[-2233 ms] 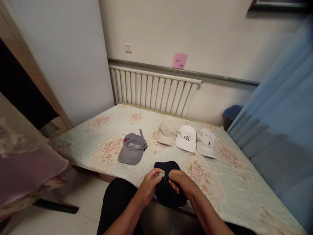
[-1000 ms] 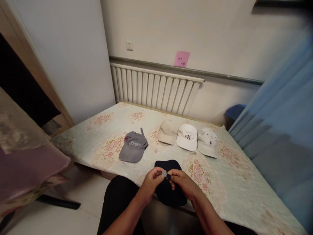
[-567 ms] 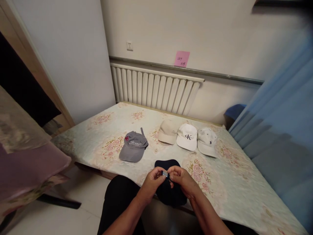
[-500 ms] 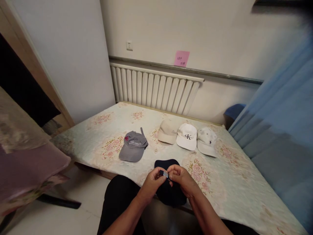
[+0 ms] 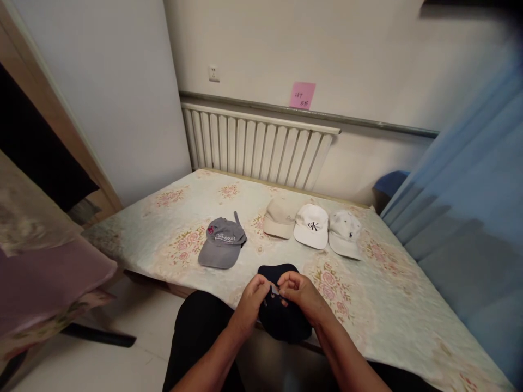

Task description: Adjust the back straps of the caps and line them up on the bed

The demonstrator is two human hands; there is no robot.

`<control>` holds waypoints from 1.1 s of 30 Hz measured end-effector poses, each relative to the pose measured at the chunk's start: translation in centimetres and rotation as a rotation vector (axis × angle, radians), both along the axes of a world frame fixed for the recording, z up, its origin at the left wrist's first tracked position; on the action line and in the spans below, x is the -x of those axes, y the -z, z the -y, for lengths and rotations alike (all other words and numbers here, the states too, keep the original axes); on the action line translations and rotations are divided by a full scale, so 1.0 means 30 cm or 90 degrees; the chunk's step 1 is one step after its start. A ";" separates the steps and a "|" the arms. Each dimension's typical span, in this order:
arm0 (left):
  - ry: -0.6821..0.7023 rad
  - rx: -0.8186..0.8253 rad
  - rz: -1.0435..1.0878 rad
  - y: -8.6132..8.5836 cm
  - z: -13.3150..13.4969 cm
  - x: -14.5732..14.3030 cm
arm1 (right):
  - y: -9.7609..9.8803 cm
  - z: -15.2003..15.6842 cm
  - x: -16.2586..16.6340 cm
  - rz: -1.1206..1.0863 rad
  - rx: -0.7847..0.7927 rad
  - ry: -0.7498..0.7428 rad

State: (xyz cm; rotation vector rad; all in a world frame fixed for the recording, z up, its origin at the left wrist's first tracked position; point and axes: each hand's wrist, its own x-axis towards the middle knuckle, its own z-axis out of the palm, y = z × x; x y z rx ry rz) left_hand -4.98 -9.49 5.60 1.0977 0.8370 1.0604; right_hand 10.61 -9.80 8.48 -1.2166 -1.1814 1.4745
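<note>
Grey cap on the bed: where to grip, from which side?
I'd pinch the brim of the grey cap, thumb on top, coming from the near edge of the bed. The brim points toward the person, nothing crowds it, and it's likely stiffer than the crown. The thin strap sticks out on the far side, so it's a poorer hold.

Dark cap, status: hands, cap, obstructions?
Left hand and right hand both on dark cap, at silvery clasp. Cap at near edge of bed. Gray cap apart; nothing visibly blocking.
</note>
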 end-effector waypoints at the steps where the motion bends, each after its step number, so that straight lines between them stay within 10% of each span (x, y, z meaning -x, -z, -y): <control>1: 0.003 -0.001 -0.021 0.000 -0.001 0.001 | -0.001 0.001 0.000 0.004 -0.002 -0.003; 14: 0.022 0.093 0.088 -0.011 -0.054 0.049 | 0.029 0.055 -0.175 0.270 -0.018 -0.133; 33: 0.050 0.073 0.031 -0.001 -0.078 0.041 | 0.034 0.075 -0.197 0.048 -0.006 -0.066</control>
